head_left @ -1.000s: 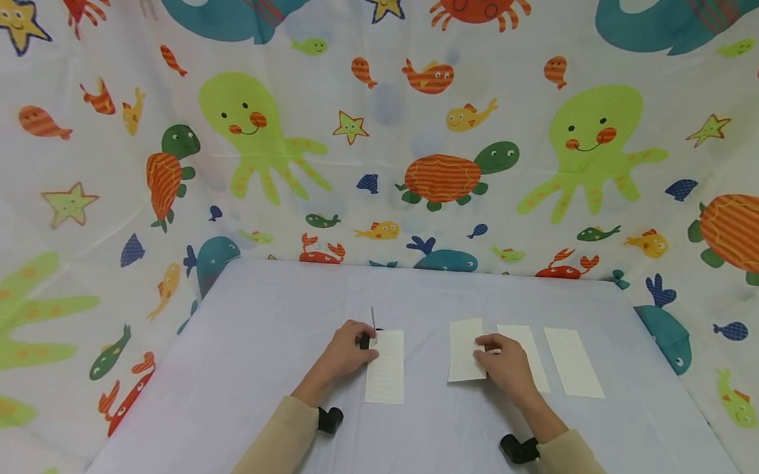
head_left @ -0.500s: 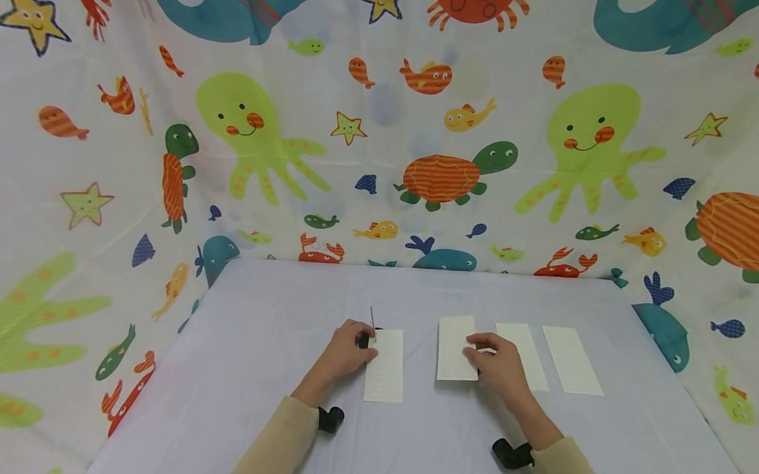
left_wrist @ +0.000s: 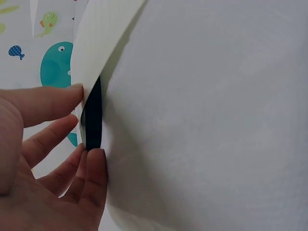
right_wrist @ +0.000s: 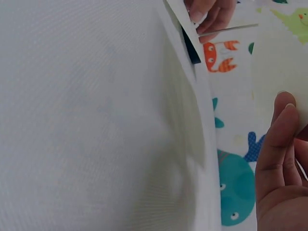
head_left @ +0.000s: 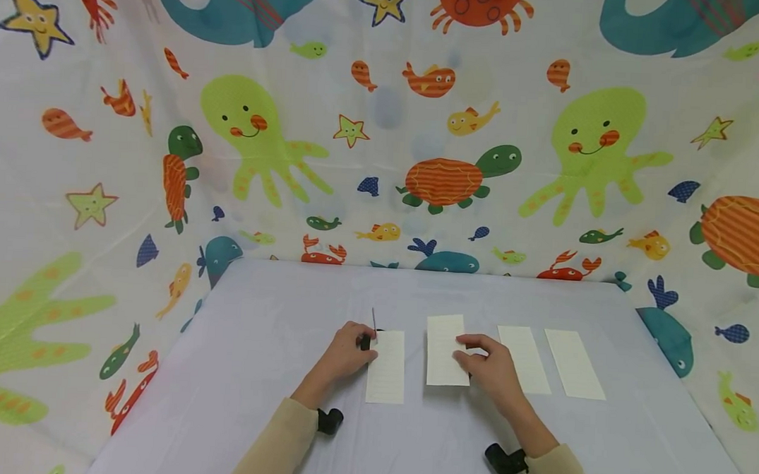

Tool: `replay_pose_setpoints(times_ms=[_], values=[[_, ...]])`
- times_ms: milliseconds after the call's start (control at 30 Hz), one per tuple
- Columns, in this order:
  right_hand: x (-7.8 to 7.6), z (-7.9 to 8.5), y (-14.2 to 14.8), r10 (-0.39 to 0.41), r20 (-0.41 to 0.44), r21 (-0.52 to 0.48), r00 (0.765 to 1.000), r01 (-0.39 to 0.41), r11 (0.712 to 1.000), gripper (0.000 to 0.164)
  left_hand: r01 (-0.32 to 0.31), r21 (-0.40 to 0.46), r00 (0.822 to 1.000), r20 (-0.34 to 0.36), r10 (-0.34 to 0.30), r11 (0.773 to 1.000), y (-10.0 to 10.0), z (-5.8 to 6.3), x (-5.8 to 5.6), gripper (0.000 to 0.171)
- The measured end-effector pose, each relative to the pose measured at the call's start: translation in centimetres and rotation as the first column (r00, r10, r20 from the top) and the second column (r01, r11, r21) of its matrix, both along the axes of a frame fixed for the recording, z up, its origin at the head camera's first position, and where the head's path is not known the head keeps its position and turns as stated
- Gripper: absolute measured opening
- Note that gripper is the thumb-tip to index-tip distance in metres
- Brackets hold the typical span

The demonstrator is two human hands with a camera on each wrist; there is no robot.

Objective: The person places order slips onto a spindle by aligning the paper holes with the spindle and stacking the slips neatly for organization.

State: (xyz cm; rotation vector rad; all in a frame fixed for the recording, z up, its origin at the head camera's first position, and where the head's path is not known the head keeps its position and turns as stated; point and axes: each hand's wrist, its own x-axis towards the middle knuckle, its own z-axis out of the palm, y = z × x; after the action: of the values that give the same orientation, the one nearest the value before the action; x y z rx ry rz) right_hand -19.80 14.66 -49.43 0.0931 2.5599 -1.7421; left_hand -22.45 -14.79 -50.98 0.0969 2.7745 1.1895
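Note:
My left hand [head_left: 344, 352] grips the edge of a small black base [left_wrist: 94, 115], with the thumb near a lined paper slip [head_left: 386, 370] that lies over it. A thin metal spike [head_left: 374, 321] stands upright beside those fingers; the base and spike look like a bill spike. Whether the slip is pierced by it cannot be seen clearly. My right hand [head_left: 493, 373] pinches another cream paper slip [head_left: 443, 349] by its right edge, raised above the table and to the right of the spike. In the right wrist view, that hand's fingers [right_wrist: 276, 144] hold the slip.
Two more lined slips [head_left: 524, 360] [head_left: 574, 364] lie side by side on the white-covered table [head_left: 255, 316], right of my right hand. Behind the table hangs a curtain [head_left: 357, 158] printed with sea animals. Black wrist cameras [head_left: 505, 459] sit at both cuffs.
My right hand has carried its slip leftward, nearer to the left hand and the spike, uncovering more of the slip behind it. My left hand stays in place.

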Motion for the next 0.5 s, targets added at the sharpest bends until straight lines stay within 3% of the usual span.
replay_pose_setpoints(times_ms=[367,500], values=[[0.3,1.1,-1.8,0.028,-0.029,-0.105,0.999,-0.031,0.994,0.029,-0.021,-0.049,1.000,0.001,0.021,0.999,0.0,0.7,0.1,0.033],[0.5,1.4,-2.4,0.038,-0.067,-0.142,0.997,-0.048,0.989,0.029,-0.070,-0.032,0.997,-0.033,0.069,0.997,-0.1,1.1,0.2,0.024]])
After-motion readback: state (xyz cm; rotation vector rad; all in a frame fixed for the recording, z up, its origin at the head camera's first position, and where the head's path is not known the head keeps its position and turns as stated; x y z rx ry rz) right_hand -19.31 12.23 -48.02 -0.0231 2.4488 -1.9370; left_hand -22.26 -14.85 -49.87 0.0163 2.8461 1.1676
